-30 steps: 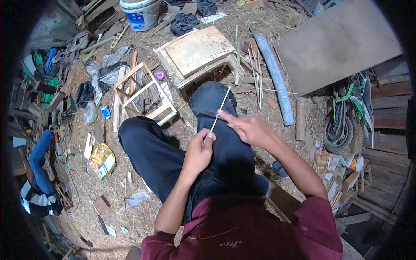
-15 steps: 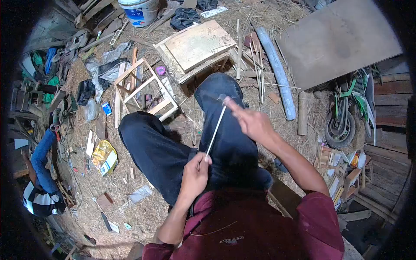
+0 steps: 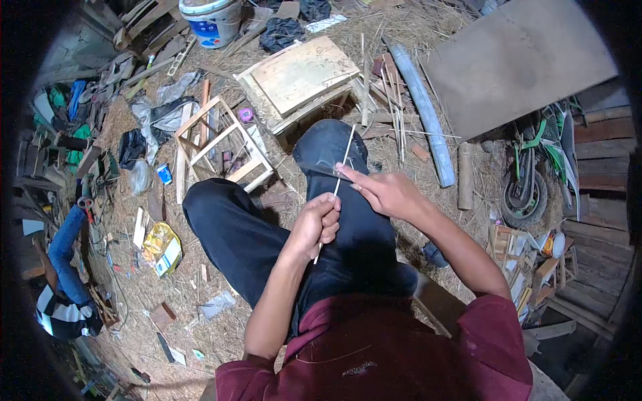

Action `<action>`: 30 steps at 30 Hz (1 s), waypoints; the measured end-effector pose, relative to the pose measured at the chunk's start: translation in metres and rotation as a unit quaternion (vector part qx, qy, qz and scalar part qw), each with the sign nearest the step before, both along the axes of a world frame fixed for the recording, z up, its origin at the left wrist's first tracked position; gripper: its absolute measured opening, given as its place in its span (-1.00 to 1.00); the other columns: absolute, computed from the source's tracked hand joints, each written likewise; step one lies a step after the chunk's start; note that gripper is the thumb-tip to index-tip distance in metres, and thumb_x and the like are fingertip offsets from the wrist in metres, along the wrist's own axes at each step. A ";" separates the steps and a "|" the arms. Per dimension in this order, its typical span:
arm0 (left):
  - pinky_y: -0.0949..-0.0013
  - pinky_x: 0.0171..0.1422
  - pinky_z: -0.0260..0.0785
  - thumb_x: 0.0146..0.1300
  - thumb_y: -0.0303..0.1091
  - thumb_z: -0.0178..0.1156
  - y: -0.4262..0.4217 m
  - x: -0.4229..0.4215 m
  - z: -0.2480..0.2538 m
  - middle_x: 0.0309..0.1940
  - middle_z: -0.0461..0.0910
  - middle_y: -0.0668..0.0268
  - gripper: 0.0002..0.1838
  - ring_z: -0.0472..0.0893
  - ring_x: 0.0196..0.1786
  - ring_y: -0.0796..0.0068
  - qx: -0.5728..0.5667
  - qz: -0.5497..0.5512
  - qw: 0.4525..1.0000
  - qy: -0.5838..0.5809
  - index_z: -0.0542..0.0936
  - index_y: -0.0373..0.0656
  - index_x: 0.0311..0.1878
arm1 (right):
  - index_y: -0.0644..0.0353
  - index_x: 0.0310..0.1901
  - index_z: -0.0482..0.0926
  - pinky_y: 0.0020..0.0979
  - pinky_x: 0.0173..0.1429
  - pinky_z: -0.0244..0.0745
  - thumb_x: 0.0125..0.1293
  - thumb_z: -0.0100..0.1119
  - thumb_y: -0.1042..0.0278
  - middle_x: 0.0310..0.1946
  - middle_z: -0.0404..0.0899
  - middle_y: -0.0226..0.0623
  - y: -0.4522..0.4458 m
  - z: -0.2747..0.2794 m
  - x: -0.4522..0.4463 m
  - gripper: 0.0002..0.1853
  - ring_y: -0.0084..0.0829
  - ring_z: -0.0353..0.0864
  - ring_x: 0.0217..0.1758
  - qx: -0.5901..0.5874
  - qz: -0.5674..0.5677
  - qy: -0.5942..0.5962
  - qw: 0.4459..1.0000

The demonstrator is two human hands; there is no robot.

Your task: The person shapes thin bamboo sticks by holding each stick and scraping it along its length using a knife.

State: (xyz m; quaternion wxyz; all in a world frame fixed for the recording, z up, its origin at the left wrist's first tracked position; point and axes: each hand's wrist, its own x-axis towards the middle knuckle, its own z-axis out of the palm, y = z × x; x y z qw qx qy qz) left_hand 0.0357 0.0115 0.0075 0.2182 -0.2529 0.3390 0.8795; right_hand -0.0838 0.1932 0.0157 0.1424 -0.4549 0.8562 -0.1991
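Observation:
A thin pale stick, like a bamboo strip, slants across my dark-trousered right thigh. My left hand is closed round its lower part, and the lower end pokes out below the fist. My right hand is closed beside the stick, its index finger stretched along to it just above the left hand. From under that fingertip a thin, greyish flat piece sticks out to the left, crossing the stick. It is blurred, and I cannot tell whether it is a blade or a sheet. The stick's upper end is free above the right knee.
Ahead stands a low wooden box; left of it leans a wooden frame. Thin strips and a grey-blue pole lie right of the box. Further right are a large board and a motorbike wheel. Straw and scraps litter the floor.
My left hand has moved up the stick, closer to the right hand. The right hand has come down slightly, and more of the stick now shows above it.

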 end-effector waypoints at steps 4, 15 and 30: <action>0.55 -0.69 -0.19 0.54 -0.23 -0.12 -0.002 0.018 0.002 -0.70 0.09 0.61 -0.74 0.02 -0.73 0.77 -0.012 -0.004 1.000 -0.024 0.40 -0.07 -0.32 | -0.30 0.41 0.31 -0.11 -0.43 0.49 0.34 0.14 0.33 -0.55 0.57 -0.10 -0.002 -0.007 -0.005 -0.40 -0.08 0.60 -0.53 -0.023 -0.034 0.034 0.999; 0.56 -0.69 -0.14 0.53 -0.21 -0.09 -0.008 0.101 0.020 -0.67 0.13 0.55 -0.75 0.07 -0.73 0.75 0.013 0.000 0.998 -0.063 0.39 -0.10 -0.28 | -0.26 0.45 0.25 -0.10 -0.46 0.49 0.37 0.09 0.33 -0.63 0.54 -0.03 0.004 -0.024 -0.019 -0.38 -0.04 0.57 -0.59 -0.067 -0.090 0.014 0.994; 0.59 -0.70 -0.22 0.55 -0.23 -0.13 -0.003 0.006 0.000 -0.66 0.09 0.59 -0.82 0.02 -0.72 0.78 0.009 -0.012 1.000 -0.006 0.38 -0.04 -0.18 | -0.47 0.44 0.21 -0.08 -0.42 0.54 0.40 0.07 0.24 -0.55 0.61 -0.13 0.000 -0.009 0.001 -0.39 -0.08 0.63 -0.52 -0.041 -0.018 0.001 0.999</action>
